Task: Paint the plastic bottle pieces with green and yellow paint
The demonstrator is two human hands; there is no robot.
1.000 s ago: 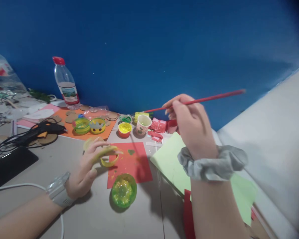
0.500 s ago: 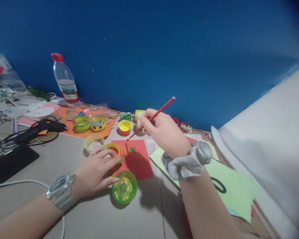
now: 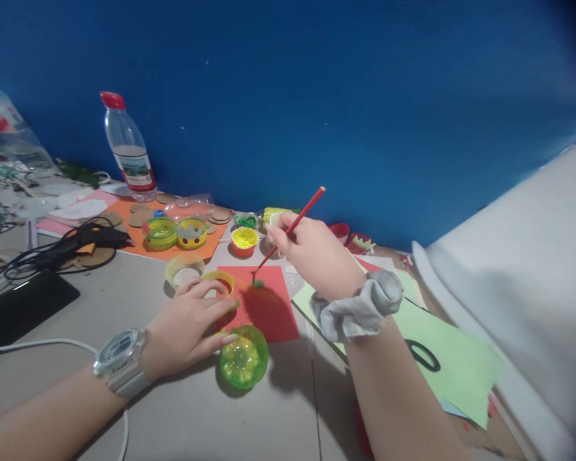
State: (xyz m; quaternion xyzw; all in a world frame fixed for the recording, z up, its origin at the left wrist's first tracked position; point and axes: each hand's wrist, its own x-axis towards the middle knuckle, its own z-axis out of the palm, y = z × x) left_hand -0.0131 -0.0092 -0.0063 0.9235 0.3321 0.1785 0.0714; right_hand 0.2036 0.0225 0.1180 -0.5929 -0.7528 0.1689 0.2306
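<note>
My right hand [image 3: 307,246] pinches a thin red paintbrush [image 3: 299,221], slanted with its tip low over the red paper [image 3: 281,314]. The tip is at a small green patch [image 3: 258,284] on that paper; whether it touches is hard to tell. My left hand [image 3: 194,323] lies with fingers spread across the paper's left edge. Its fingers reach over a yellow-rimmed ring [image 3: 224,280], and its thumb is at the rim of a green plastic bowl bottom [image 3: 244,358] painted yellow and green inside. A pale yellow plastic ring [image 3: 173,274] stands beyond the fingers.
Behind the paper are a cup of yellow paint [image 3: 244,242] and a dish of green paint [image 3: 246,221]. Painted rings [image 3: 191,233] stand on orange paper [image 3: 173,251]. A bottle [image 3: 130,153], a black phone [image 3: 33,301] and cables lie left; green paper [image 3: 456,358] is right.
The paintbrush tip has come down and slightly right to the green patch, and the brush's top end has dipped left. My left hand stays in place; the view has shifted a little.
</note>
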